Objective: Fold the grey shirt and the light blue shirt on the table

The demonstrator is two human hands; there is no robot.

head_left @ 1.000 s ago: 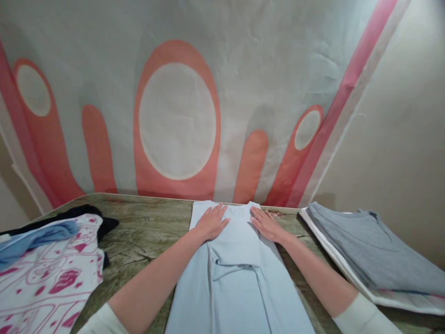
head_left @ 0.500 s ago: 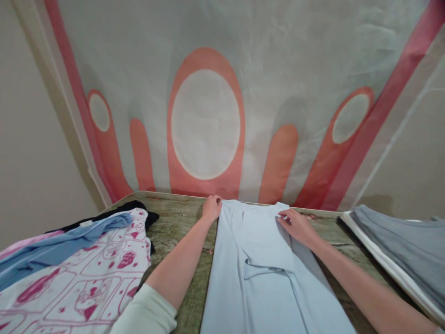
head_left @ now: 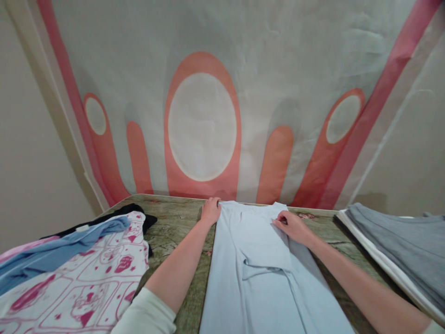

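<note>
A pale blue shirt (head_left: 259,297) lies lengthwise on the table, its collar end at the far edge. Its side parts are folded inward over the body, and a loose fold stands up near the middle. My left hand (head_left: 211,211) is at the shirt's far left corner, fingers closed at its edge. On the far right side, my right hand (head_left: 291,226) pinches at the cloth a little below the corner, thumb and forefinger brought together.
To the left lies a heap of clothes: a white garment with pink print (head_left: 93,278), a blue one (head_left: 66,248) and a black one (head_left: 135,208). Folded grey and white clothes (head_left: 399,246) are stacked at right. A printed hanging (head_left: 203,125) rises behind the wood-patterned table (head_left: 174,222).
My right hand has shifted slightly left and nearer along the shirt, and its fingers have closed into a pinch. My left hand stays at the corner. The view has shifted slightly.
</note>
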